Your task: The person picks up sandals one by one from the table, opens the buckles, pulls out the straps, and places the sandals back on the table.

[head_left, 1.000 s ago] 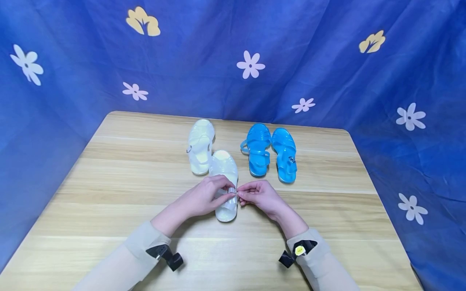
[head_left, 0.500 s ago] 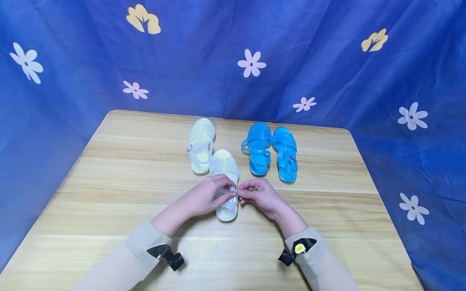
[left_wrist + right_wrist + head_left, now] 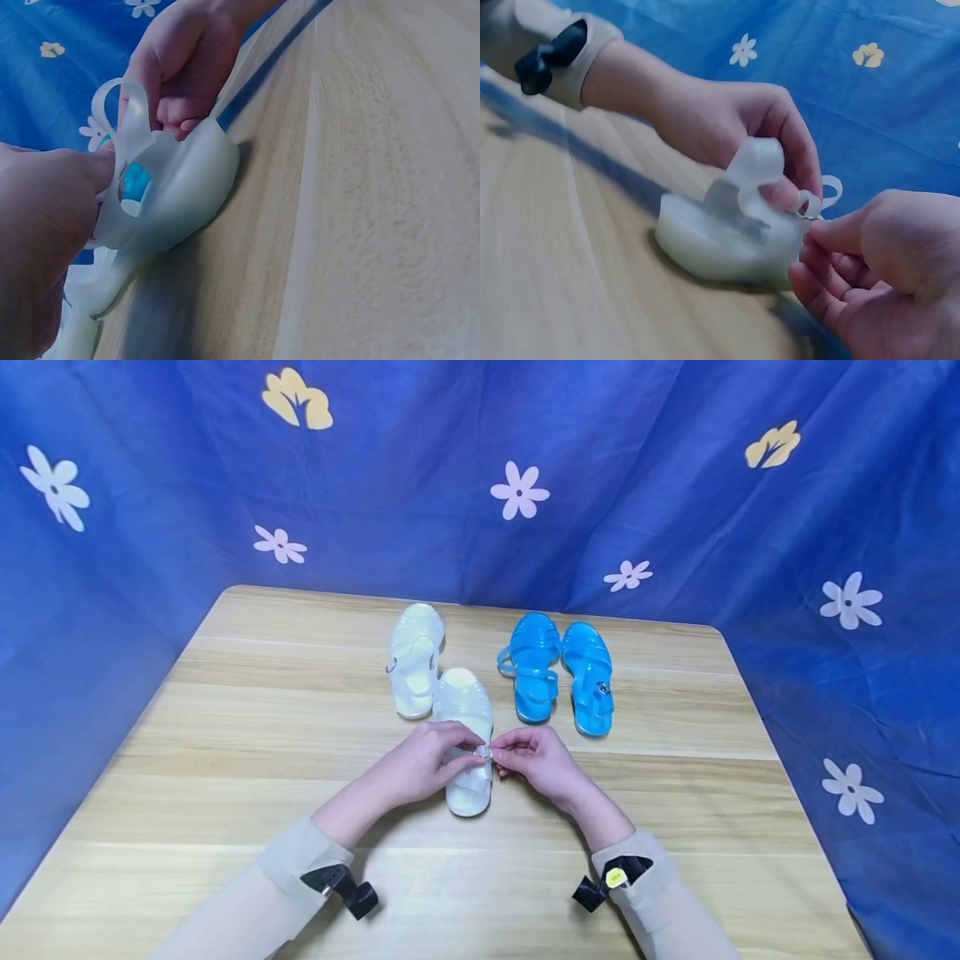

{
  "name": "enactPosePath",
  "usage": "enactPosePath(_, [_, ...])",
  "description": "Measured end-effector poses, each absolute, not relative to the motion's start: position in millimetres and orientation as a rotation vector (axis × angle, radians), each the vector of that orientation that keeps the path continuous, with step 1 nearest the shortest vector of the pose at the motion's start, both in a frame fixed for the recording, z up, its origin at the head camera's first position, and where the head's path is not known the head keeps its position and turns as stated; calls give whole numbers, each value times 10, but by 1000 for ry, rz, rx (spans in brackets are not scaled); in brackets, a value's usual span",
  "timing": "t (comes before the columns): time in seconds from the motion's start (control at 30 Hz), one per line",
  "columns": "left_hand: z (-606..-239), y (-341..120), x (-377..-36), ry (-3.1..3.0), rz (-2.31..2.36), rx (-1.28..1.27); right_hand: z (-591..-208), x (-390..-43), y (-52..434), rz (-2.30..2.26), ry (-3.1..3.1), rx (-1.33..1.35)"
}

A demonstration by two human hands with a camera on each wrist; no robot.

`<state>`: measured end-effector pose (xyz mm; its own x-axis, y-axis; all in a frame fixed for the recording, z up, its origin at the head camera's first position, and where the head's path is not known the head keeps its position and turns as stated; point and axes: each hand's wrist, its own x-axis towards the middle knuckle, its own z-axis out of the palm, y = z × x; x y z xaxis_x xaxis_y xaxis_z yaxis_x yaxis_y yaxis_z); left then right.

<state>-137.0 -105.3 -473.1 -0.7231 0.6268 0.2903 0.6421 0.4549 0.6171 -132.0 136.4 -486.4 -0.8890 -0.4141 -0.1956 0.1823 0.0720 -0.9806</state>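
Note:
A white jelly sandal (image 3: 462, 697) lies flat between the hands in the head view, toe pointing away. From its left side, my left hand (image 3: 427, 766) pinches the ankle strap by the buckle. Opposite it, my right hand (image 3: 542, 763) pinches the small metal buckle (image 3: 484, 752) at the sandal's right edge between thumb and fingertips. A strap (image 3: 136, 120) arches up in a loop in the left wrist view. The heel part (image 3: 705, 236) faces the camera in the right wrist view. Whether the strap end is through the buckle is hidden by my fingers.
The other white sandal (image 3: 411, 693) touches or nearly touches this one at the upper left. Two blue sandals, a left one (image 3: 535, 635) and a right one (image 3: 585, 647), lie farther back right. All rest on a wooden table (image 3: 262, 735) before a blue flowered curtain (image 3: 420, 460).
The buckle has shifted slightly right and turned, so its metal ring shows more between my fingertips. Both hands otherwise keep their places.

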Motion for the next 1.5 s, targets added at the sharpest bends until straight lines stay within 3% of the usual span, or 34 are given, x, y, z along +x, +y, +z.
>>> enactPosePath(0.4, [-4743,-1085,-1373,-2638,-1204,-1168,-4865,-1327,1411,-1636,2292,-728])
enactPosePath(1.5, [-4566,-967,-1414,-2868,-1275,-1092,-4963,-1354,1388,-1621,2423,-1052])
